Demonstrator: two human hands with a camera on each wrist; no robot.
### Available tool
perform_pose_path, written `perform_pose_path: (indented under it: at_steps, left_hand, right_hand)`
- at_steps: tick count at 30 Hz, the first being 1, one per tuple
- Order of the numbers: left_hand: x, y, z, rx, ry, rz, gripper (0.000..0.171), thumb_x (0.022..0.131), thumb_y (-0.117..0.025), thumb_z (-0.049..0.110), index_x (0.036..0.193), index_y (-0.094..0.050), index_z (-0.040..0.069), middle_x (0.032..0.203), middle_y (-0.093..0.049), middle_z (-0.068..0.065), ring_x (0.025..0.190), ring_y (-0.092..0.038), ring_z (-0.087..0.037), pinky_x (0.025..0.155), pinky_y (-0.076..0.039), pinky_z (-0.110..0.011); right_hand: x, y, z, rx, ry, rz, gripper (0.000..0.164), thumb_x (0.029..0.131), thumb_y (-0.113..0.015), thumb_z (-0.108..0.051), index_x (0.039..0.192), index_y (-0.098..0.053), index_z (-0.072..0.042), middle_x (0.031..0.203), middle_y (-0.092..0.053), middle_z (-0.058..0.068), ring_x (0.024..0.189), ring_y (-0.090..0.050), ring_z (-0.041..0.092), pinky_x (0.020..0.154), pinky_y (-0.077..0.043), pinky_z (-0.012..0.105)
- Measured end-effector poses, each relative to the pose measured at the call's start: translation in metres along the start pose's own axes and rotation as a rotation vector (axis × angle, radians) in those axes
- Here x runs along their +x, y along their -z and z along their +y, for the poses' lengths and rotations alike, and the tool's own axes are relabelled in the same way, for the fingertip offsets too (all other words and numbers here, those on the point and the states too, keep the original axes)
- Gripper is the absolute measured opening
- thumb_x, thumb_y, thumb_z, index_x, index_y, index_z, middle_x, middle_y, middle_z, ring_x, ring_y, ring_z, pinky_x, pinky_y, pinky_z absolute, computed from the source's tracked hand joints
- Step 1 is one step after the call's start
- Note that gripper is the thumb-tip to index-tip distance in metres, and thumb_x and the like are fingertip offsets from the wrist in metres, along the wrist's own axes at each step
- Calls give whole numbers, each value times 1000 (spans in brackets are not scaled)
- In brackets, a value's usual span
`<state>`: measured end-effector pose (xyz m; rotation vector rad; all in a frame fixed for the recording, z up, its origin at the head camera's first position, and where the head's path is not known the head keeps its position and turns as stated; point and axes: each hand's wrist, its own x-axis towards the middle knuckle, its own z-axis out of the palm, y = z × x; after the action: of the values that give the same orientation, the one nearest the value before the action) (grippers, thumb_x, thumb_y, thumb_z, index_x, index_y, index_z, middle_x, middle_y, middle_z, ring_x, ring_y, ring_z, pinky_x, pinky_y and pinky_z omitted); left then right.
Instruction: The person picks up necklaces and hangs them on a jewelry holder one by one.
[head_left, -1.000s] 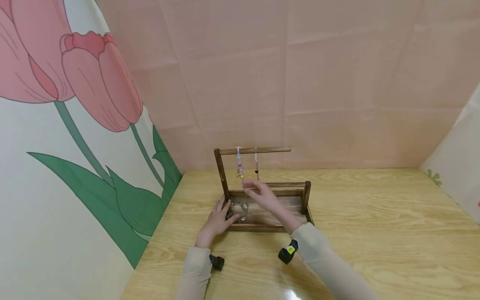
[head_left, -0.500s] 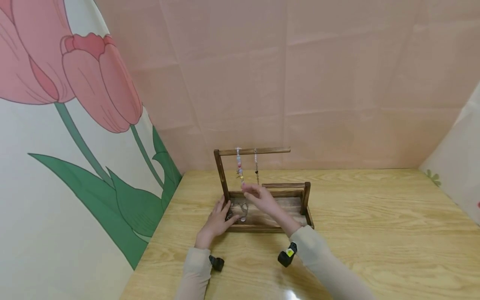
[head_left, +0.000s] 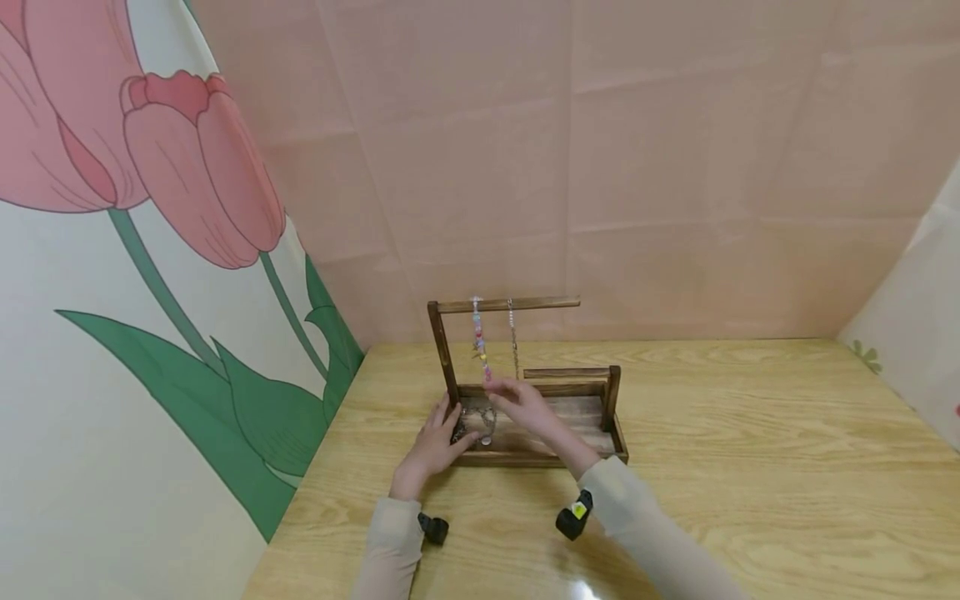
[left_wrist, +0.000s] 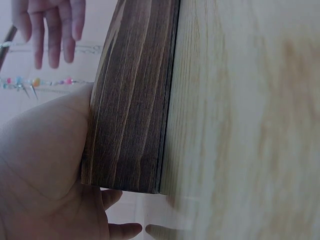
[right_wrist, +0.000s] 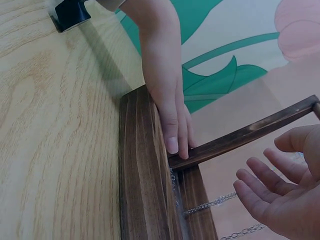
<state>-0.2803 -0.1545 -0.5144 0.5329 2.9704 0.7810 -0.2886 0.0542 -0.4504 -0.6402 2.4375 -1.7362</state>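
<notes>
A dark wooden jewelry stand (head_left: pixel 525 458) has a tray base and a tall left post carrying an upper bar (head_left: pixel 547 302). From that bar hang a colourful beaded bracelet (head_left: pixel 478 333) and a thinner silver chain (head_left: pixel 513 321). My right hand (head_left: pixel 527 407) is by the bracelet's lower end, its fingers loosely bent; the right wrist view shows nothing gripped in it. My left hand (head_left: pixel 431 446) rests at the tray's left end with fingers fairly straight and the thumb over the inside. Silvery chains (head_left: pixel 486 425) lie in the tray beside that thumb, partly hidden.
A short lower bar (head_left: pixel 567 372) stands on the tray's right post (head_left: pixel 613 396). The stand sits on a wood-grain table (head_left: pixel 750 467). A pink backdrop (head_left: pixel 675 167) rises behind, with a tulip-print panel (head_left: pixel 187 417) at the left.
My right hand has lowered slightly, and more of the beaded bracelet's lower end shows above its fingertips. The left hand has stayed at the tray's left end.
</notes>
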Motion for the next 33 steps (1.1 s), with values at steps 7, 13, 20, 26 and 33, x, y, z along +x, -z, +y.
perform_pose_path:
  at_steps: [7, 13, 20, 26, 33]
  left_hand:
    - [0, 0, 0, -11, -1, 3, 72, 94, -45, 48, 145, -27, 2, 155, -5, -17, 139, -10, -42, 103, -22, -64]
    - [0, 0, 1, -11, 11, -5, 71, 94, -44, 49, 146, -26, 3, 155, -4, -15, 140, -9, -42, 104, -22, -63]
    - [1, 0, 0, -16, 14, 1, 73, 94, -44, 50, 146, -26, 4, 156, -5, -14, 140, -10, -41, 103, -21, -64]
    - [0, 0, 0, -15, 14, -1, 73, 94, -44, 51, 146, -26, 4, 156, -4, -14, 140, -9, -41, 103, -21, -64]
    - [0, 0, 0, -15, 10, -3, 72, 94, -44, 49, 146, -26, 3, 155, -4, -15, 140, -9, -42, 103, -21, -64]
  right_hand:
    - [0, -3, 8, -13, 5, 13, 29, 94, -53, -12, 121, -58, 0, 121, -59, 18, 109, -58, 30, 93, -46, 41]
    - [-2, -6, 12, -45, -7, 25, 29, 94, -54, -13, 120, -60, -1, 120, -61, 15, 108, -59, 28, 91, -48, 40]
    - [-3, -8, 16, -52, 5, 13, 29, 94, -54, -12, 119, -59, 1, 120, -60, 18, 106, -59, 30, 90, -48, 41]
    - [-3, -9, 19, -76, 25, 12, 27, 93, -54, -9, 117, -60, 1, 119, -59, 23, 105, -59, 32, 88, -49, 41]
    - [-4, -11, 21, -102, 33, 6, 26, 92, -55, -8, 116, -60, 0, 117, -60, 21, 103, -60, 31, 85, -51, 39]
